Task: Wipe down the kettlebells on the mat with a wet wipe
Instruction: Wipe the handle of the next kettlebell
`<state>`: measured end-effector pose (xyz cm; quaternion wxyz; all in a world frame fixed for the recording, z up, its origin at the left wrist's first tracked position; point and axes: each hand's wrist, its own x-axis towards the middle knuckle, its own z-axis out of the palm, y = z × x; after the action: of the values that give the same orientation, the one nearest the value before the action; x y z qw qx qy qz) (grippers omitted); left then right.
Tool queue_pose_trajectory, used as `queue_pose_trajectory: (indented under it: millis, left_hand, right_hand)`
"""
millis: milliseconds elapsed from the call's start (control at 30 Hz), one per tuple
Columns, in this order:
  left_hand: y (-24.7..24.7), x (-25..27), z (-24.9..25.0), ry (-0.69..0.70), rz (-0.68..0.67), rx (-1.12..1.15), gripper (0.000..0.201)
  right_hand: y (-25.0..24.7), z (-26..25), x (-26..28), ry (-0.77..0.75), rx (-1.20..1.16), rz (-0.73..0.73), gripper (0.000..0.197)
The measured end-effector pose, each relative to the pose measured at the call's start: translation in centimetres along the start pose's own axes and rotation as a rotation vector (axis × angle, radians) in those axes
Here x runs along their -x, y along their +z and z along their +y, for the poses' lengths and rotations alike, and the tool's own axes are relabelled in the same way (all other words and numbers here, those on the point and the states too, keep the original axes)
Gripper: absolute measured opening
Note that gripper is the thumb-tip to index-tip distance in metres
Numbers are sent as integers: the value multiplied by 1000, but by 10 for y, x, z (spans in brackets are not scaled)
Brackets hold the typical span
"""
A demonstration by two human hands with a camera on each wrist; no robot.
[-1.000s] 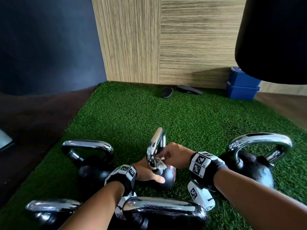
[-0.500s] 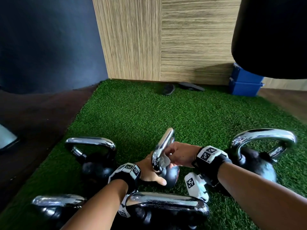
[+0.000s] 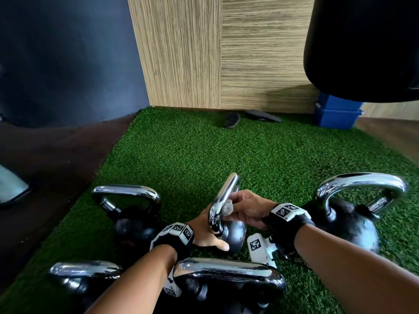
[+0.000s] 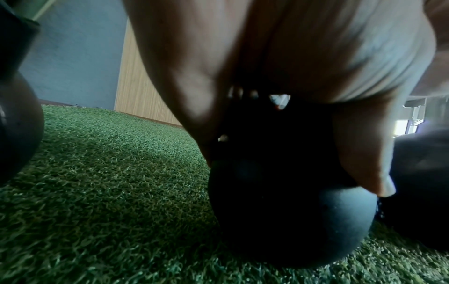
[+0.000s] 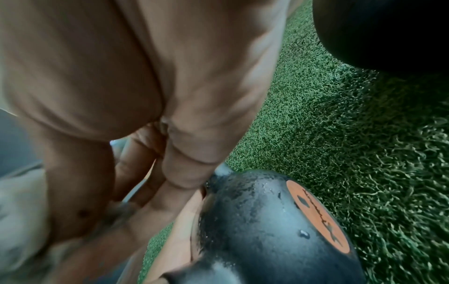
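Note:
A small black kettlebell (image 3: 234, 233) with a chrome handle (image 3: 223, 198) stands on the green turf mat (image 3: 192, 155) in the head view. My left hand (image 3: 209, 234) cups its ball (image 4: 291, 221) from the left, thumb (image 4: 367, 169) laid across the top. My right hand (image 3: 247, 209) pinches a crumpled white wet wipe (image 3: 227, 208) against the inner side of the handle. The right wrist view shows the ball's wet surface (image 5: 255, 221) with an orange label (image 5: 318, 217).
Larger kettlebells ring the small one: one at left (image 3: 133, 214), one at right (image 3: 349, 220), two along the near edge (image 3: 229, 279) (image 3: 84, 275). Sandals (image 3: 231, 120) and blue bins (image 3: 337, 114) lie by the wooden wall. A black punching bag (image 3: 362, 46) hangs at upper right.
My right hand has slid the wipe up the handle from its base toward the upper bend. The left hand stays on the ball. My head has drifted slightly.

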<state>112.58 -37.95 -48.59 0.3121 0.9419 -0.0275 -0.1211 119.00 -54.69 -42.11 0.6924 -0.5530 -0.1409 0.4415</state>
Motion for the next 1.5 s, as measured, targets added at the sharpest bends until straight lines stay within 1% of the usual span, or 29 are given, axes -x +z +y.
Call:
queue_pose_trajectory:
  millis: [33, 100, 167, 233, 267, 333, 367, 433, 500, 567, 633, 700, 767, 800, 867, 933, 1033, 1100, 1200, 1300, 1367, 1400, 1467, 1500]
  left_hand:
    - [0, 0, 0, -32, -5, 33, 75]
    - [1, 0, -1, -52, -6, 82, 70]
    - [1, 2, -2, -26, 29, 106, 70]
    - [3, 2, -5, 1, 29, 110, 76]
    - [3, 2, -5, 5, 15, 112, 77]
    - [2, 2, -2, 12, 10, 123, 72]
    - [2, 3, 0, 18, 23, 136, 72]
    - [1, 3, 3, 22, 37, 177, 78]
    - [0, 3, 4, 5, 11, 208, 75]
    - [1, 3, 2, -25, -27, 233, 72]
    - [2, 3, -1, -35, -32, 255, 72]
    - [4, 2, -2, -53, -10, 258, 74]
    - [4, 1, -1, -83, -15, 261, 74]
    - [3, 1, 0, -96, -30, 267, 74]
    - [2, 4, 1, -104, -46, 273, 74]
    - [2, 5, 1, -94, -50, 285, 75]
    - [1, 6, 4, -87, -78, 256, 74]
    - [2, 5, 4, -81, -79, 231, 73]
    - [1, 5, 4, -61, -72, 155, 75]
    - [3, 2, 1, -41, -46, 127, 81]
    - [3, 3, 2, -11, -23, 103, 97]
    - [2, 4, 2, 13, -11, 91, 102]
    - [0, 6, 5, 37, -6, 75, 100]
    - [-2, 7, 7, 34, -5, 67, 96]
  right_hand:
    - [0, 0, -2, -23, -20, 33, 29]
    - [-2, -2, -4, -51, -29, 103, 31]
    - [-4, -3, -4, -49, 11, 137, 39]
    - [-1, -3, -3, -48, 115, 151, 46]
    - [2, -3, -2, -67, 199, 183, 43]
    - [4, -3, -2, -135, 354, 306, 32]
    - [6, -3, -4, -171, 382, 373, 29]
    - [7, -1, -7, -207, 292, 483, 28]
    - [7, -1, -8, -222, 217, 518, 26]
    - [7, 0, -9, -226, 284, 524, 26]
    - [7, 0, -10, -255, 333, 549, 24]
    - [4, 1, -13, -293, 361, 616, 18]
    - [1, 1, -14, -300, 460, 710, 9]
    - [0, 1, -14, -300, 502, 727, 7]
    - [-2, 2, -17, -284, 540, 725, 9]
    - [-7, 2, -21, -259, 590, 775, 13]
    - [-14, 1, -26, -280, 610, 838, 15]
    - [-16, 1, -33, -279, 572, 850, 17]
    - [-16, 0, -43, -181, 446, 878, 23]
    - [-19, 0, -47, -112, 406, 857, 19]
    - [-20, -2, -45, -62, 400, 820, 14]
    - [-17, -2, -43, -37, 375, 793, 14]
    - [-14, -1, -40, -14, 345, 753, 19]
    - [-11, -1, -39, -1, 376, 757, 19]
